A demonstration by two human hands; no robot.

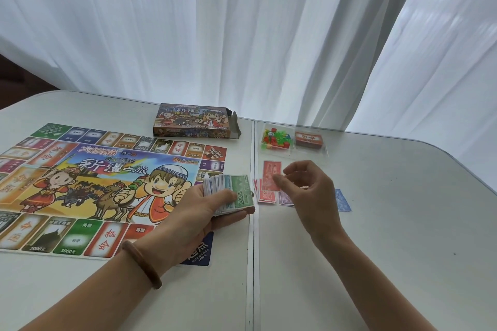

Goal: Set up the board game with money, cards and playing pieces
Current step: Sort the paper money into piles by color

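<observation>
At the far left we see the colourful printed paper game board (94, 188) flat on the white table (390, 236). The illustrated cardboard game box (192, 125) sits behind the board's far right corner, one end flap open. The left hand (203, 207) hovers over the board's right edge. Its fingers curl underneath and its thumb presses on top of a thick stack of paper play money (228, 193) whose top note is green and marked 500. Right of the table's seam, piles of red notes (266, 196), purple notes (285, 199) and blue notes (343, 201) lie on the table. A single red 100 note (271, 173) sits above the red pile at the fingertips of the right hand (309, 191). Those fingers are loosely curled, and we cannot tell whether they pinch it. Behind, a clear plastic tray (293, 152) holds mixed coloured plastic playing pieces (275, 138) in its left compartment and a red-backed card deck (308, 140) in its right.
</observation>
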